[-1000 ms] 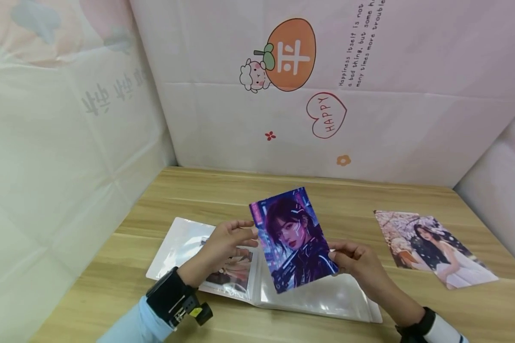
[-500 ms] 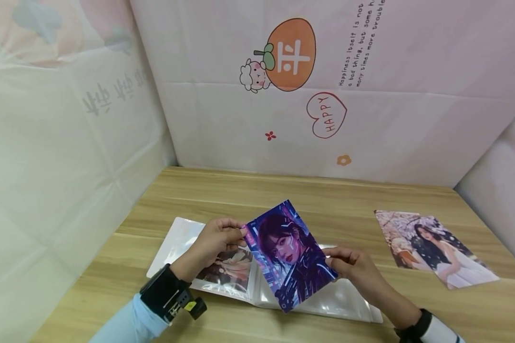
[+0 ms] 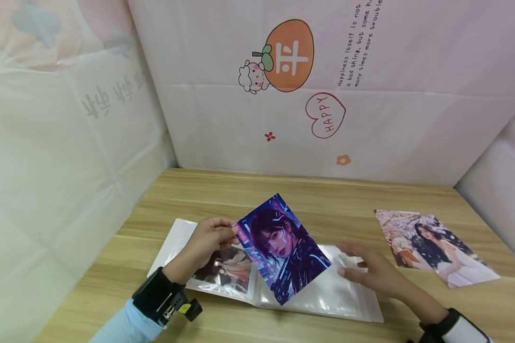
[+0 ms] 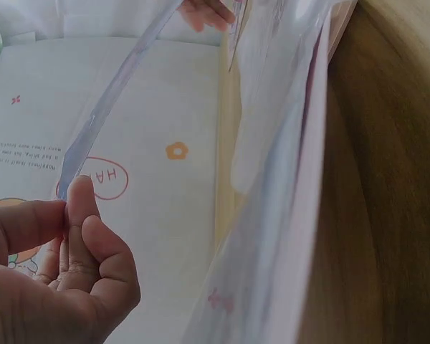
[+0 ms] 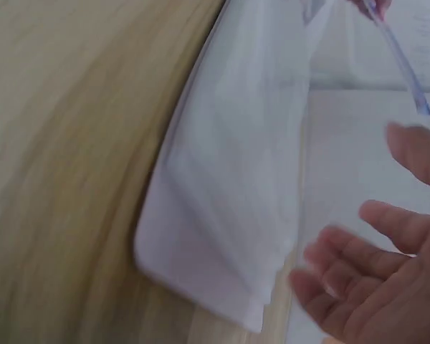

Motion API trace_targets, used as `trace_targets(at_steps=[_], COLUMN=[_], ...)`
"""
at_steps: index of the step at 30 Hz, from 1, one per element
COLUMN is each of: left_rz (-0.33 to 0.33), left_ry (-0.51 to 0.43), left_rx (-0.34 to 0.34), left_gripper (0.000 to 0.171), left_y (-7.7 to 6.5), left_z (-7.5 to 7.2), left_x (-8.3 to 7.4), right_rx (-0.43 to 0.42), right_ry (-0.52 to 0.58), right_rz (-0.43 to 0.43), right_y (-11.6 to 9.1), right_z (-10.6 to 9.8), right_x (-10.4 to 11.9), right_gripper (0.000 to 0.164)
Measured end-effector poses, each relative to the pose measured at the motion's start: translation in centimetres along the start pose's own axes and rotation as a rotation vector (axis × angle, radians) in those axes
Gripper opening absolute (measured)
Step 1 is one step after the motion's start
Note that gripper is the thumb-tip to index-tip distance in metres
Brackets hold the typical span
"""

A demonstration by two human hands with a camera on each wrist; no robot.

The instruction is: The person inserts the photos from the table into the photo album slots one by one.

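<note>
A photo print [image 3: 283, 247] in blue and purple, showing a portrait, is held tilted above an open photo album [image 3: 347, 302]. My left hand [image 3: 206, 243] pinches its left corner between thumb and fingers; the left wrist view shows the print [image 4: 122, 93] edge-on from that pinch. Apart from the print, my right hand [image 3: 373, 269] hovers over the album's right page with fingers spread, holding nothing. In the right wrist view the fingers of that hand [image 5: 380, 265] are loosely extended beside the clear sleeves [image 5: 236, 129]. A picture [image 3: 227, 271] sits in the left page's sleeve, partly behind my left hand.
Two overlapping photo prints [image 3: 452, 257] lie on the wooden table [image 3: 223, 186] at the right. A printed white cloth [image 3: 223, 119] stands behind the table, with more cloth [image 3: 68, 166] along the left side.
My right hand has let go of the purple print and drawn back to the right. Held by my left hand, the print has moved left and turned further.
</note>
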State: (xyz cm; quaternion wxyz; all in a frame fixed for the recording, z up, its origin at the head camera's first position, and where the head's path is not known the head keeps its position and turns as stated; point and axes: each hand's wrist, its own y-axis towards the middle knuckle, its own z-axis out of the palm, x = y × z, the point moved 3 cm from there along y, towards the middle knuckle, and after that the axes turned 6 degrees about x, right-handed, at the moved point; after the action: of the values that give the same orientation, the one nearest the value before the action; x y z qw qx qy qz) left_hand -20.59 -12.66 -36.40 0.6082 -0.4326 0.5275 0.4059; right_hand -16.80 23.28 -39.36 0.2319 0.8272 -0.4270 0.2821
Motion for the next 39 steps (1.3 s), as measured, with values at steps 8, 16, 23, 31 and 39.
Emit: trace_targets(at_steps=[8, 16, 23, 31, 39], left_rz=[0.001, 0.005, 0.011, 0.001, -0.029], left_ry=[0.000, 0.005, 0.014, 0.000, 0.013], left_rx=[0.003, -0.003, -0.069, -0.156, -0.247], left_gripper=[0.021, 0.019, 0.016, 0.012, 0.011], left_y=[-0.3, -0.4, -1.4, -4.5, -7.1], left_z=[-0.1, -0.2, -1.4, -4.3, -6.6], left_x=[0.0, 0.1, 0.2, 0.4, 0.5], right_rx=[0.261, 0.296, 0.311, 0.281, 0.277], right_ry=[-0.173, -0.153, -0.159, -0.169, -0.165], right_rz=[0.067, 0.130, 0.155, 0.092, 0.095], right_y=[-1.5, -1.6, -1.7, -1.9, -2.0], right_z=[0.7, 0.8, 0.9, 1.0, 0.9], right_x=[-1.7, -2.0, -2.3, -2.2, -2.3], right_gripper=[0.104, 0.104, 0.105, 0.103, 0.104])
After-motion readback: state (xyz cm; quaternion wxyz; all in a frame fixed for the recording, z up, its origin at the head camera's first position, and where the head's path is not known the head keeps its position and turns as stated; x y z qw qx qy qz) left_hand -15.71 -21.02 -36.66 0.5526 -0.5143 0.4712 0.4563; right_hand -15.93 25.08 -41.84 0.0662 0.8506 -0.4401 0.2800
